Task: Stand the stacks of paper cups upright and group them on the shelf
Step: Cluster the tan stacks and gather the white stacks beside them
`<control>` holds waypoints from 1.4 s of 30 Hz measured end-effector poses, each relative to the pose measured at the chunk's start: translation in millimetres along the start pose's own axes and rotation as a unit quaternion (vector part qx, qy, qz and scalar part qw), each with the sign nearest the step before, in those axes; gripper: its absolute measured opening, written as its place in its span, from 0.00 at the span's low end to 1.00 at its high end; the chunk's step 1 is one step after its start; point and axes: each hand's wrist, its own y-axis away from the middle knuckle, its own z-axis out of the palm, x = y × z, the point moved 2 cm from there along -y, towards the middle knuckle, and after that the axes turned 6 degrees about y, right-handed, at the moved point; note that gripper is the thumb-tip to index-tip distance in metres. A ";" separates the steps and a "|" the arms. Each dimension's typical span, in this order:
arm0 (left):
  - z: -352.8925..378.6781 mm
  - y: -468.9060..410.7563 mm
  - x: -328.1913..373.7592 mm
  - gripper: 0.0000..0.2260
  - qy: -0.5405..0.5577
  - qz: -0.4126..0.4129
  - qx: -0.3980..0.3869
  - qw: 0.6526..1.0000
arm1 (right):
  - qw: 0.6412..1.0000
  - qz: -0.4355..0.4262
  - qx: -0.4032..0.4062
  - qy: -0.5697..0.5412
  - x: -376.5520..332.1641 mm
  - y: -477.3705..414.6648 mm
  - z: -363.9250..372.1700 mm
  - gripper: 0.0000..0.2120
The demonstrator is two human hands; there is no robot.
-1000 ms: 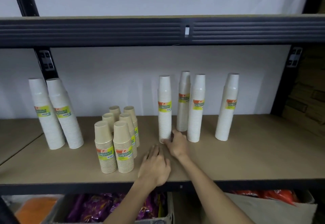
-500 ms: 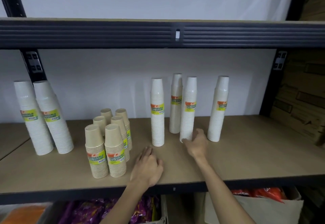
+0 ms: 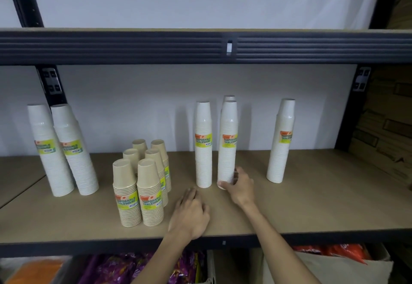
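From the head camera, your right hand [image 3: 242, 189] grips the held stack [image 3: 227, 145] at its very foot. The thumb is on the near side and the fingers [image 3: 236, 173] curl round the far side, down at the shelf [image 3: 312, 205]. This stack stands upright just beside the next stack [image 3: 203, 145], with a rear stack [image 3: 229, 98] mostly hidden behind it. Your left hand [image 3: 191, 212] lies flat on the shelf near the front edge, fingers relaxed and holding nothing.

Expect the held stack to be very light, since it is nested paper cups in what looks like a thin clear sleeve. It is tall and narrow, so it will likely tip sooner than it resists you. A grip at the foot suits sliding, but the top may sway. For a lift, take it nearer the label, around the middle. Squeeze gently, because paper walls dent and the sleeve is probably slick.

The far stack [image 3: 281, 141] stands well apart to the right and is not yet grouped. It should handle the same way. The wide stacks [image 3: 64, 150] at the left touch each other. The brown stacks [image 3: 142, 183] are short and clustered, and they look much steadier.
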 end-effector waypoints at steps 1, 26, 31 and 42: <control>0.0 0.0 0.2 0.26 0.001 0.000 0.000 1.000 | 1.000 0.001 -0.001 0.001 -0.9 0.7 0.7 0.33; 2.7 -1.8 -0.7 0.26 -0.024 -0.005 0.007 1.000 | 0.993 -0.012 -0.114 -0.027 11.9 -90.6 -13.1 0.33; 3.3 -5.7 -2.6 0.26 -0.030 -0.004 0.002 1.000 | 0.994 -0.053 -0.091 0.009 -1.9 -87.0 -13.2 0.19; -3.8 2.6 4.0 0.25 0.006 -0.012 -0.010 1.000 | 0.998 -0.031 -0.041 0.024 27.5 -14.6 -55.7 0.17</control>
